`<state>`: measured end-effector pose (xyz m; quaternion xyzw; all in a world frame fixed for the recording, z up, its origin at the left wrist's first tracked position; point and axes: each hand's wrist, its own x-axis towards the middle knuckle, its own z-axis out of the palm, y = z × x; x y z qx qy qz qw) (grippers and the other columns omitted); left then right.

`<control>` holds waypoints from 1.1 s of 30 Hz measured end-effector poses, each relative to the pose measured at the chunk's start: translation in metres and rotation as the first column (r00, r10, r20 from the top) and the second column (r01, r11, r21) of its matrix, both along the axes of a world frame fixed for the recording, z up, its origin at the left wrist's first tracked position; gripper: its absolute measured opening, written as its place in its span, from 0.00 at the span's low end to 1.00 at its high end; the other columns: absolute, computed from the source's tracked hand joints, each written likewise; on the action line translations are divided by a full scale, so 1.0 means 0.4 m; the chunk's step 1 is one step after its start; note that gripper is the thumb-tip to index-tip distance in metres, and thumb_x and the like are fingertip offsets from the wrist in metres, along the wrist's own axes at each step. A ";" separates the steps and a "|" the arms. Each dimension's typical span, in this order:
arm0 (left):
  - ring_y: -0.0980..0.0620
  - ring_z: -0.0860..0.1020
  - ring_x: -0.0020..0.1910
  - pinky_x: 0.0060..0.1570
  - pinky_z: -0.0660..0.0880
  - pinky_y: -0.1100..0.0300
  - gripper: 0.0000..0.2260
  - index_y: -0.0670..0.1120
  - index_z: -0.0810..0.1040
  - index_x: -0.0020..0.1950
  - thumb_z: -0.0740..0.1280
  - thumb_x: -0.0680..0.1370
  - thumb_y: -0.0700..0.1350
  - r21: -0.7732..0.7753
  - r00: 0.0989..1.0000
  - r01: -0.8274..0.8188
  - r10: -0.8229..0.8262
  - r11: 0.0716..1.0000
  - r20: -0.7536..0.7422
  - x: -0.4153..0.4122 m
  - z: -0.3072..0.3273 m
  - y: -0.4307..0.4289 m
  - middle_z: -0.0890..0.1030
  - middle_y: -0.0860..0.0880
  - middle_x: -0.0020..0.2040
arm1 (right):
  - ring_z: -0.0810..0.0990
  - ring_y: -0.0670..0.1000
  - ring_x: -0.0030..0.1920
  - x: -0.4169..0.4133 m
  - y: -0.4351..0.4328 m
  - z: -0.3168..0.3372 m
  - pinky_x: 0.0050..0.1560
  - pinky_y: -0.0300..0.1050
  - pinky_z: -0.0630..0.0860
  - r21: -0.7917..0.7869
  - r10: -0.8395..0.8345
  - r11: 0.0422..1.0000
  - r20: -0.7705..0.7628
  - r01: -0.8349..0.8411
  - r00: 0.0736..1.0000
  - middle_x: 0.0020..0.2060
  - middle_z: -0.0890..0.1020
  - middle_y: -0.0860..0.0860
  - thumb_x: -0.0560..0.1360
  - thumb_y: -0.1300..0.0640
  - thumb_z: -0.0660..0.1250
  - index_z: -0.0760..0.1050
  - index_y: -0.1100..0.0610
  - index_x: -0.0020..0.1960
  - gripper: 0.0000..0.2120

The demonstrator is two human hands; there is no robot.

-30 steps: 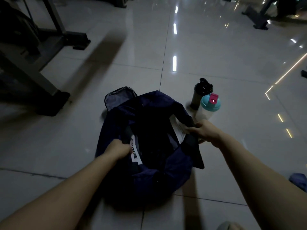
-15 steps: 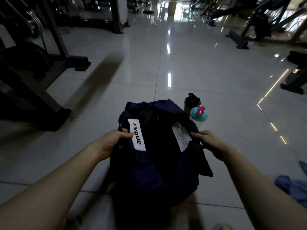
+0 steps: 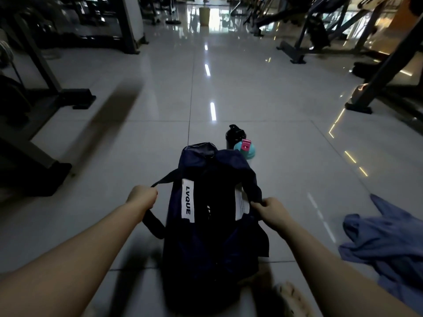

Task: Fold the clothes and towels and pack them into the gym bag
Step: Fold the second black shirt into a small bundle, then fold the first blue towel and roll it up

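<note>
- The dark gym bag (image 3: 212,236) stands on the tiled floor (image 3: 286,138) right in front of the person, between both forearms.
- The left hand (image 3: 142,197) has its fingers curled tight round a dark strap (image 3: 153,225) on the bag's left side. The right hand (image 3: 270,211) grips the fabric edge on the right side, by a pale tag.
- This looks like pulling the mouth open. An even outward pull on both sides should spread it without tipping the bag toward the two bottles (image 3: 240,145) just behind.
- A crumpled blue garment (image 3: 384,243) lies on the floor to the right, unfolded. It likely needs folding flat before going in.
- Whether the bag holds anything is too dark to tell.
</note>
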<state>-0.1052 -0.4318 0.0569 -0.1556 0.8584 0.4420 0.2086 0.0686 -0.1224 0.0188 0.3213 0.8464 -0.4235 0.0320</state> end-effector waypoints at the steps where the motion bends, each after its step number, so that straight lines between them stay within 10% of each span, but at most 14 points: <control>1: 0.42 0.77 0.43 0.46 0.76 0.51 0.14 0.36 0.74 0.61 0.66 0.79 0.42 -0.128 0.998 0.050 -0.055 0.990 -0.039 0.010 -0.010 0.001 0.77 0.41 0.47 | 0.81 0.60 0.39 0.000 0.001 0.001 0.38 0.51 0.72 0.054 0.018 0.998 0.051 -0.020 0.999 0.36 0.81 0.59 0.79 0.47 0.66 0.75 0.65 0.40 0.21; 6: 0.39 0.64 0.74 0.69 0.68 0.41 0.37 0.56 0.59 0.79 0.68 0.74 0.64 -0.479 0.708 0.313 -0.538 0.820 -0.458 0.136 -0.038 0.040 0.60 0.42 0.78 | 0.75 0.61 0.62 0.020 -0.034 0.023 0.55 0.55 0.77 0.528 0.124 0.848 -0.118 -0.044 0.985 0.70 0.68 0.57 0.74 0.51 0.72 0.61 0.56 0.75 0.35; 9: 0.42 0.55 0.80 0.75 0.61 0.42 0.47 0.62 0.53 0.81 0.50 0.66 0.82 -0.652 0.477 0.638 -0.875 0.409 -0.082 0.171 -0.068 0.057 0.50 0.46 0.83 | 0.72 0.62 0.68 0.026 -0.057 -0.011 0.60 0.56 0.76 0.713 0.458 0.620 0.011 -0.328 0.889 0.77 0.63 0.56 0.74 0.54 0.70 0.68 0.52 0.74 0.30; 12: 0.43 0.49 0.82 0.76 0.57 0.40 0.47 0.60 0.42 0.82 0.54 0.71 0.79 -0.597 0.448 0.770 -0.858 0.227 0.252 0.179 -0.100 0.046 0.44 0.48 0.84 | 0.70 0.60 0.68 0.042 -0.050 -0.049 0.59 0.54 0.76 0.598 0.432 0.593 0.327 -0.538 0.840 0.79 0.59 0.52 0.77 0.52 0.66 0.73 0.53 0.67 0.19; 23: 0.39 0.68 0.68 0.63 0.69 0.47 0.22 0.45 0.74 0.69 0.63 0.79 0.55 -0.694 0.576 0.607 -0.816 0.387 0.047 0.142 0.037 0.224 0.68 0.41 0.70 | 0.80 0.57 0.57 0.046 -0.031 0.124 0.53 0.52 0.78 0.598 0.383 0.657 0.260 -0.459 0.887 0.65 0.77 0.50 0.77 0.54 0.64 0.79 0.55 0.57 0.11; 33: 0.44 0.71 0.65 0.62 0.73 0.48 0.18 0.47 0.77 0.67 0.65 0.79 0.53 -0.567 0.200 0.719 -0.901 0.402 -0.386 0.395 0.363 0.557 0.70 0.46 0.68 | 0.79 0.54 0.58 0.316 0.103 0.600 0.58 0.45 0.75 0.682 0.049 0.700 0.250 -0.211 0.967 0.58 0.82 0.49 0.78 0.54 0.68 0.80 0.50 0.60 0.11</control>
